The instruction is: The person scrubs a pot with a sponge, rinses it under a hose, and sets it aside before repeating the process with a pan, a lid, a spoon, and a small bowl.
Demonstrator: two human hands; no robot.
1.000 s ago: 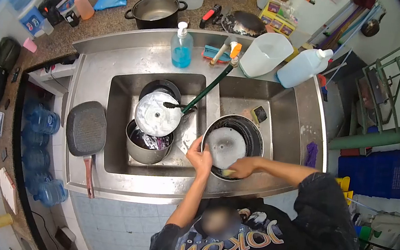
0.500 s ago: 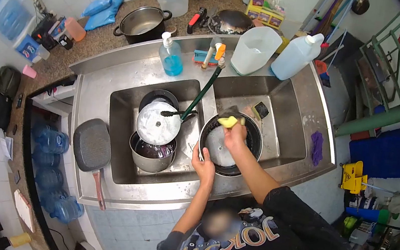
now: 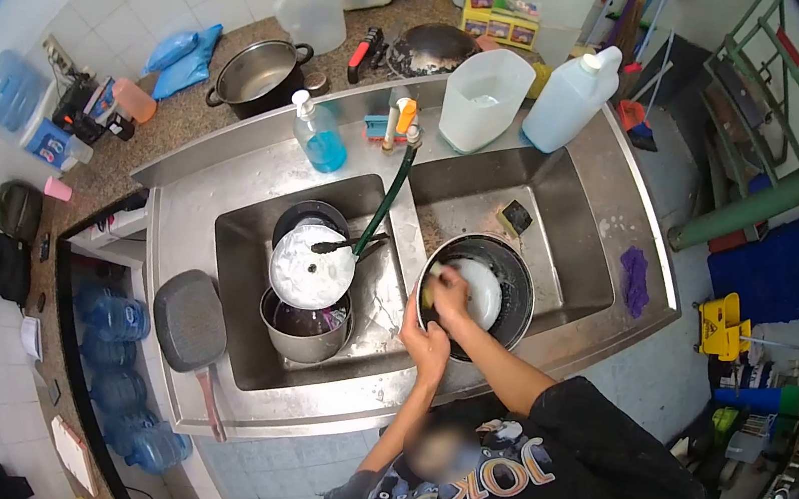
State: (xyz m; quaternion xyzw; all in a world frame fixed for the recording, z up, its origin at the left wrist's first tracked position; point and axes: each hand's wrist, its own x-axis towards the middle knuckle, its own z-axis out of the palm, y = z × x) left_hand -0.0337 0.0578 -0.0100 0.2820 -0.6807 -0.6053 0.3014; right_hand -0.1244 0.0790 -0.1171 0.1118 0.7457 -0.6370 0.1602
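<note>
A dark-walled pot with a pale bottom sits tilted at the near side of the right basin. My left hand grips its left rim, the thumb toward the inside. Inside the pot, my right hand is closed on a yellow sponge, pressed near the left inner wall; fingers and motion blur hide most of it. Behind the pot, a second sponge with a dark face lies in the right basin. The left basin holds a soapy white lid over a grey pot with dark liquid.
A green hose hangs from the tap over the divider. A square grey pan lies on the left drainboard, a purple cloth on the right. Behind stand a blue soap bottle, a clear container and a jug.
My right hand has moved down into the pot with the sponge, toward its left wall. The pot now tilts more, and my left hand has shifted slightly right with it. The view has shifted slightly.
</note>
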